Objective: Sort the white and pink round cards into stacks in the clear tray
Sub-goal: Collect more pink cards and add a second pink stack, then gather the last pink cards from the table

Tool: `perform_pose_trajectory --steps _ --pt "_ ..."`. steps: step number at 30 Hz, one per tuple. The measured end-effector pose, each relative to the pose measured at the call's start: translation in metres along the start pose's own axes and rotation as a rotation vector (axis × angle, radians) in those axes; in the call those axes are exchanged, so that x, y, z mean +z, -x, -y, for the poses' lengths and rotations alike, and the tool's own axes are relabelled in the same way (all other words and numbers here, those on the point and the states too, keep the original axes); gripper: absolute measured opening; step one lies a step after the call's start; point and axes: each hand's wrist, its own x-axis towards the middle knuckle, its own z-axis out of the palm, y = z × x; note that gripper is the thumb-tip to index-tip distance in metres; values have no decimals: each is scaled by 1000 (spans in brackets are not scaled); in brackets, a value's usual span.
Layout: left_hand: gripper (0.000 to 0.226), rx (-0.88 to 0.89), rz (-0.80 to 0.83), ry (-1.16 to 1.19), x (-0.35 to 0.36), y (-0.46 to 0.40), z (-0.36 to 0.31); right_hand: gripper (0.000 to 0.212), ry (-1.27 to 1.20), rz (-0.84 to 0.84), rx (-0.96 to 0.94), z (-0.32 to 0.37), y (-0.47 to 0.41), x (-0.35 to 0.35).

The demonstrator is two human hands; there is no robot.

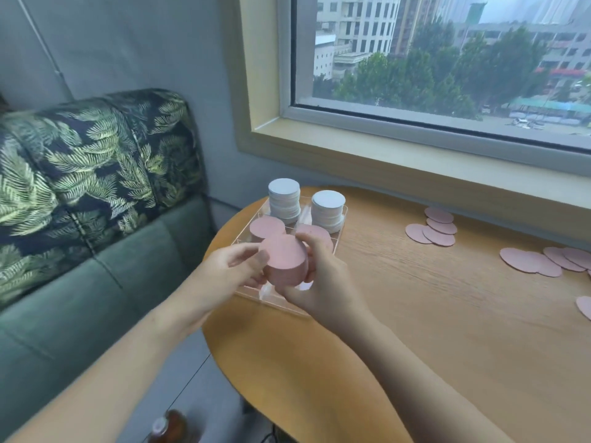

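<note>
A thick stack of pink round cards (287,265) is held just above the near end of the clear tray (335,243). My left hand (227,271) grips its left side and my right hand (321,276) curls round its right side. Inside the tray stand two tall white stacks (284,204) (328,211) at the far end, with a pink stack (267,227) in front of the left one. Another pink stack (311,233) shows partly behind my right fingers.
Loose pink cards lie on the wooden table (415,314): a group near the window wall (431,230), more at the right edge (540,262) (585,306). A green sofa (96,219) stands left of the table. A bottle (169,428) sits low beside the table.
</note>
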Motion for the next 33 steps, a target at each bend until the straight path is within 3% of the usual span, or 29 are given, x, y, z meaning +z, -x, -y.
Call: perform_pose_trajectory --steps 5,12,20,33 --pt "56 17 -46 -71 -36 4 24 83 24 96 96 10 -21 34" --pt "45 85 -219 -332 -53 -10 56 83 235 88 93 9 -32 58" --pt "43 127 -319 -526 -48 -16 63 85 280 174 136 8 -42 64" --pt "46 161 -338 -534 -45 -18 68 74 257 231 188 9 -47 64"
